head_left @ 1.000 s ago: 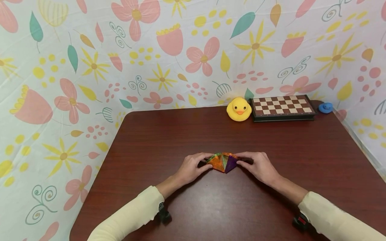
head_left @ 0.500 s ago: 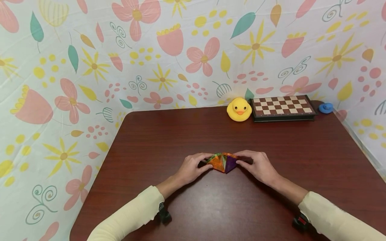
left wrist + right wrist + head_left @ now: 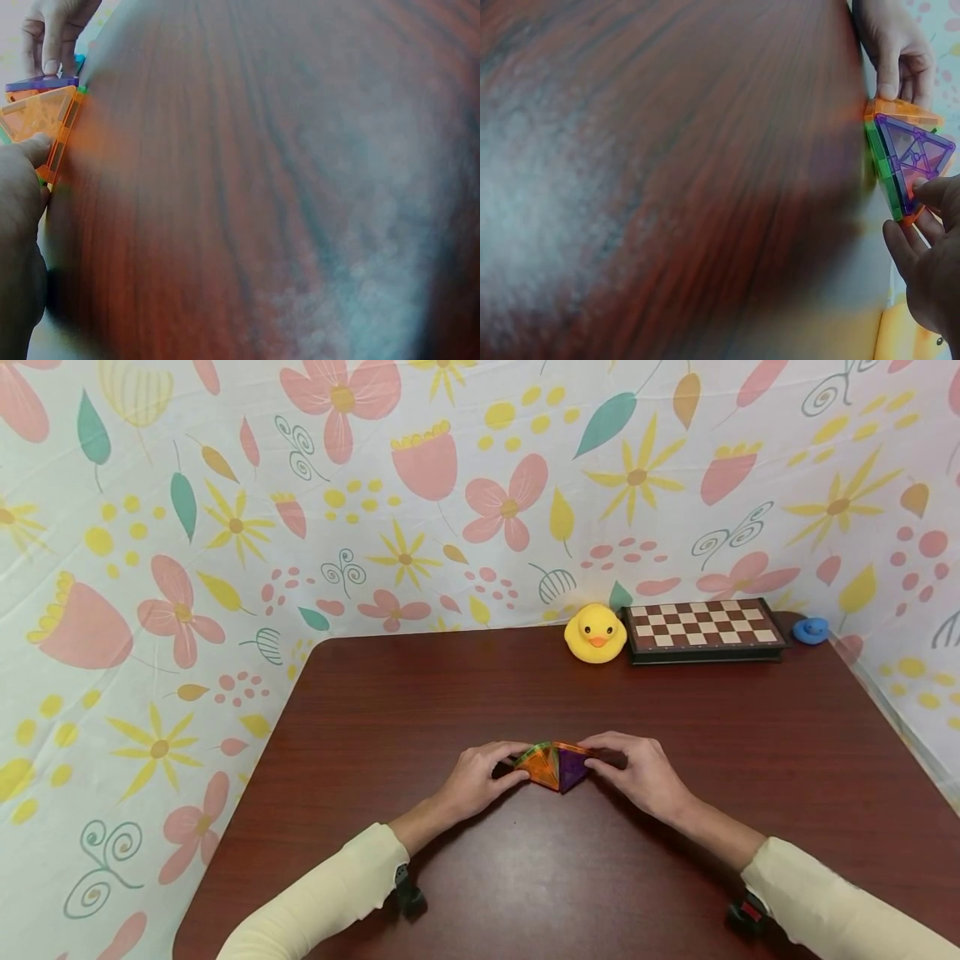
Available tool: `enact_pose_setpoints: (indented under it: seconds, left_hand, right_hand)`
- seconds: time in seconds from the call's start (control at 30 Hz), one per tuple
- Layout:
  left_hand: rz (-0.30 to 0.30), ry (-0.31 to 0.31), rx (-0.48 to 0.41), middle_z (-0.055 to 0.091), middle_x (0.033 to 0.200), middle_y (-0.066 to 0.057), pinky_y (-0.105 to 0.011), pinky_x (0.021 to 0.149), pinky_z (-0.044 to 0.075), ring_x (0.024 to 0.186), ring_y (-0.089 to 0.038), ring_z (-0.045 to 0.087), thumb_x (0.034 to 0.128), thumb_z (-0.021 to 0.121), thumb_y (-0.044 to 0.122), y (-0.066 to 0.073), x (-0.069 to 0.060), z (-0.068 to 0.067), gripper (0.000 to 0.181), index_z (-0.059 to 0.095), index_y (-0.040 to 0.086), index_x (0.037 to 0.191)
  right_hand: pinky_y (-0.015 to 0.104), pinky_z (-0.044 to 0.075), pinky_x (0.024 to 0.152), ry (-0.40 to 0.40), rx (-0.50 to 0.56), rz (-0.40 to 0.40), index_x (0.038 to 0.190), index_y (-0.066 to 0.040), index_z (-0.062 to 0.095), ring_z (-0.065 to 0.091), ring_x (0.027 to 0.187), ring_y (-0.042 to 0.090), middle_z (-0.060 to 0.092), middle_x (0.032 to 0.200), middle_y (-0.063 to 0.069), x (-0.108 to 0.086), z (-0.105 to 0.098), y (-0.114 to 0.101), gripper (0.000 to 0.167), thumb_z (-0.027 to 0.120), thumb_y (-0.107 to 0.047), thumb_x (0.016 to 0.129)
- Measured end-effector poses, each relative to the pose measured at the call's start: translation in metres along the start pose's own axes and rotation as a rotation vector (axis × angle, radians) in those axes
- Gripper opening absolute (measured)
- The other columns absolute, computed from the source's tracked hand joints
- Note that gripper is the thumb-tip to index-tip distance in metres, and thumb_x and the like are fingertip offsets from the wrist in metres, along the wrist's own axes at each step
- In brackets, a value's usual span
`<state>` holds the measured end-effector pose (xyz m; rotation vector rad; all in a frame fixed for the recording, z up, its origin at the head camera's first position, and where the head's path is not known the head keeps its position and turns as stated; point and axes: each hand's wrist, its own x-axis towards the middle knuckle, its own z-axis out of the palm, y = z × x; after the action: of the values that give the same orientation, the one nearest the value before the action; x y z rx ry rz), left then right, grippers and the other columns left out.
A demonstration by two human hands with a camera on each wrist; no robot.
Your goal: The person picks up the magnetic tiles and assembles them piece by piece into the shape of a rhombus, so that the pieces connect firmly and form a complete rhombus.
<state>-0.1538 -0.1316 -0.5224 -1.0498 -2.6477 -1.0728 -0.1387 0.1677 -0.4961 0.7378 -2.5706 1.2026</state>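
Observation:
Translucent triangular magnetic tiles meet near the middle of the table. On the left is an orange tile (image 3: pixel 542 770) with a green edge behind it, pinched by my left hand (image 3: pixel 477 781) between thumb and fingers. Against it leans a purple tile (image 3: pixel 573 767), which my right hand (image 3: pixel 643 768) pinches, thumb in front and fingers behind. In the right wrist view a green tile (image 3: pixel 883 171) runs along the purple one's side, with some orange behind. At the bottom the two front tiles touch; a narrow gap shows higher up. The backs of the tiles are mostly hidden.
A yellow rubber duck (image 3: pixel 595 633), a checkered board box (image 3: pixel 701 628) and a small blue duck (image 3: pixel 811 630) stand along the back edge of the brown table (image 3: pixel 405 693). Flower-patterned cloth (image 3: pixel 450 527) hangs behind and at both sides.
My right hand has shifted slightly left, bringing the purple tile closer to the orange one. Less green shows in the gap between them. The left hand stays in place.

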Motion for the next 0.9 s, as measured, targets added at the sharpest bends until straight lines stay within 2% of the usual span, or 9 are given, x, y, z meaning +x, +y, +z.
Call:
enact_pose_setpoints:
  seconds: [0.27, 0.63, 0.73, 0.9]
  left_hand:
    - [-0.024, -0.009, -0.005, 0.073, 0.131, 0.0, -0.024, 0.089, 0.059, 0.105, -0.012, 0.073, 0.1, 0.078, 0.026, -0.0003, 0.0, 0.0005, 0.042, 0.069, 0.018, 0.14]
    - [-0.011, 0.002, -0.001, 0.073, 0.129, -0.001, -0.022, 0.088, 0.058, 0.103, -0.011, 0.072, 0.0993, 0.079, 0.025, -0.0017, 0.0009, 0.0013, 0.042, 0.069, 0.018, 0.139]
    - [-0.004, 0.002, -0.003, 0.073, 0.129, -0.001, -0.022, 0.088, 0.058, 0.103, -0.011, 0.072, 0.0991, 0.079, 0.025, -0.0018, 0.0012, 0.0012, 0.042, 0.069, 0.017, 0.139]
    - [0.007, 0.004, 0.001, 0.073, 0.131, 0.0, -0.023, 0.089, 0.058, 0.104, -0.012, 0.072, 0.0994, 0.079, 0.025, -0.0019, 0.0014, 0.0007, 0.042, 0.069, 0.017, 0.139]
  right_hand:
    - [0.048, 0.062, 0.08, 0.032, 0.0, -0.043, 0.11, -0.014, 0.082, 0.076, 0.098, 0.019, 0.078, 0.106, -0.002, 0.0025, 0.0018, -0.0035, 0.032, 0.087, 0.004, 0.084]
    - [0.044, 0.063, 0.081, 0.04, 0.028, -0.026, 0.113, -0.011, 0.081, 0.075, 0.1, 0.019, 0.077, 0.11, 0.001, 0.0069, 0.0063, -0.0096, 0.03, 0.087, 0.003, 0.086]
    - [0.043, 0.063, 0.083, -0.014, 0.07, -0.011, 0.121, -0.008, 0.078, 0.074, 0.104, 0.022, 0.076, 0.119, 0.005, 0.0062, 0.0061, -0.0092, 0.038, 0.086, 0.004, 0.086]
    - [0.042, 0.061, 0.091, -0.183, 0.15, -0.021, 0.147, -0.004, 0.06, 0.069, 0.12, 0.032, 0.062, 0.146, 0.016, 0.0056, 0.0074, -0.0068, 0.072, 0.089, 0.004, 0.081]
